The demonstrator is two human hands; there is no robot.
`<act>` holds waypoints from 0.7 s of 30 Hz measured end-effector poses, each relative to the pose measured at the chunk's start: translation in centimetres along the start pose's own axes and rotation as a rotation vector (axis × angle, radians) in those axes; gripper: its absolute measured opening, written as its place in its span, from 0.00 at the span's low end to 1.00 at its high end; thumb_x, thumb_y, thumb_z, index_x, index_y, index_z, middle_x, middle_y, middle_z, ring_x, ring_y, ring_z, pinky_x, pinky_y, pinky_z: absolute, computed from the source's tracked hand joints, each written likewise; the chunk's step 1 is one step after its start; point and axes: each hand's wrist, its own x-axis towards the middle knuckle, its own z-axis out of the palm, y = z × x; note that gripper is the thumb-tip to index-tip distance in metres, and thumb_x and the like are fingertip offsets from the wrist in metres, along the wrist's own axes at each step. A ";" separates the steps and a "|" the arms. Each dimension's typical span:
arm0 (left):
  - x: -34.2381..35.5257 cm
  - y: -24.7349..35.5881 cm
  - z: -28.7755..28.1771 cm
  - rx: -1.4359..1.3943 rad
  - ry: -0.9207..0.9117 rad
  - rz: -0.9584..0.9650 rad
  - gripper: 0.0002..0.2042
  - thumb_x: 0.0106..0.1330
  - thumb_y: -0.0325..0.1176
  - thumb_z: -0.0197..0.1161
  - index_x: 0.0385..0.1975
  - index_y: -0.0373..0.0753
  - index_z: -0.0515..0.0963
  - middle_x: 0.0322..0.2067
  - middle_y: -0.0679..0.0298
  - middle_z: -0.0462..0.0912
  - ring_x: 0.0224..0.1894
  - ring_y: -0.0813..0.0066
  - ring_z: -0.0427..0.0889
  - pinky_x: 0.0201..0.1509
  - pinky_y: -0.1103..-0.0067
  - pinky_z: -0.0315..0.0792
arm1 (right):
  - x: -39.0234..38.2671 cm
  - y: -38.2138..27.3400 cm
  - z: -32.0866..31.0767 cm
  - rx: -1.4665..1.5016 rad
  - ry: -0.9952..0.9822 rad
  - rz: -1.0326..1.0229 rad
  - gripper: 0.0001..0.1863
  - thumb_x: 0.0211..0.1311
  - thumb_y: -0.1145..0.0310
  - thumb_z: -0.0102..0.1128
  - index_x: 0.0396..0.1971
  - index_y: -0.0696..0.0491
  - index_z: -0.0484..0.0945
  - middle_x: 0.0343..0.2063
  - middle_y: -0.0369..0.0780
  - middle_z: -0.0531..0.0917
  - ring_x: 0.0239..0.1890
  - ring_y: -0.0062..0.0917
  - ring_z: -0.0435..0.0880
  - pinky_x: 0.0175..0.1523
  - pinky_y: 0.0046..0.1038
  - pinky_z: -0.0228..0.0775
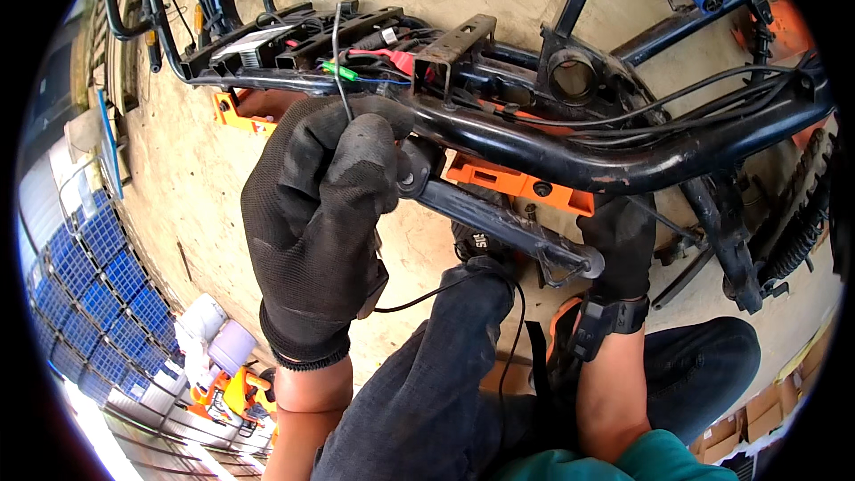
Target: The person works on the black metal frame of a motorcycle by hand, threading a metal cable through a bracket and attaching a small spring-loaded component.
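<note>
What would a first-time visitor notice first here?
Probably the black tubular frame stretching across the upper half, with a bright orange piece showing below it, just right of centre. Next, the black-gloved left hand, left of centre, pinching a thin grey wire that sticks up.

Left: stacked blue crates [107,272], grid-sided. Beside them a white container [204,315] touching a lilac container [232,347] — orange-and-yellow equipment [234,395] just below, type unclear. Lower right: cardboard boxes [757,419] — brown, by the concrete floor [200,187].

text: short white lettering [481,242] | on: black item [465,233] beyond denim knee [483,283]
</note>
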 end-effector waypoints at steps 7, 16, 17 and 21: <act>-0.2 -0.9 0.6 0.047 -0.169 0.077 0.13 0.70 0.33 0.52 0.43 0.30 0.76 0.36 0.58 0.82 0.21 0.83 0.74 0.22 0.85 0.68 | 0.2 -1.4 0.0 0.413 0.023 0.209 0.02 0.57 0.79 0.54 0.28 0.56 0.75 0.24 0.38 0.81 0.25 0.25 0.79 0.30 0.27 0.70; -0.3 -1.0 1.1 0.127 -0.272 0.162 0.12 0.70 0.33 0.53 0.44 0.33 0.78 0.42 0.56 0.82 0.24 0.85 0.76 0.29 0.85 0.71 | 0.8 -1.7 -1.0 -0.321 0.068 -0.316 0.11 0.63 0.71 0.56 0.42 0.59 0.76 0.37 0.44 0.82 0.39 0.28 0.83 0.43 0.25 0.78; -0.3 -1.1 1.1 0.143 -0.267 0.170 0.12 0.70 0.34 0.53 0.44 0.33 0.78 0.42 0.56 0.82 0.24 0.85 0.76 0.29 0.85 0.71 | 0.9 -1.5 -1.1 -0.350 0.057 -0.321 0.10 0.62 0.72 0.57 0.41 0.59 0.76 0.36 0.44 0.82 0.38 0.30 0.83 0.41 0.26 0.77; -0.6 -1.4 0.8 0.133 -0.250 0.170 0.11 0.69 0.34 0.53 0.42 0.34 0.79 0.42 0.57 0.82 0.25 0.84 0.76 0.30 0.85 0.70 | 1.2 -1.7 -1.1 -0.280 0.079 -0.251 0.08 0.59 0.74 0.59 0.37 0.59 0.77 0.32 0.45 0.81 0.34 0.35 0.83 0.37 0.31 0.76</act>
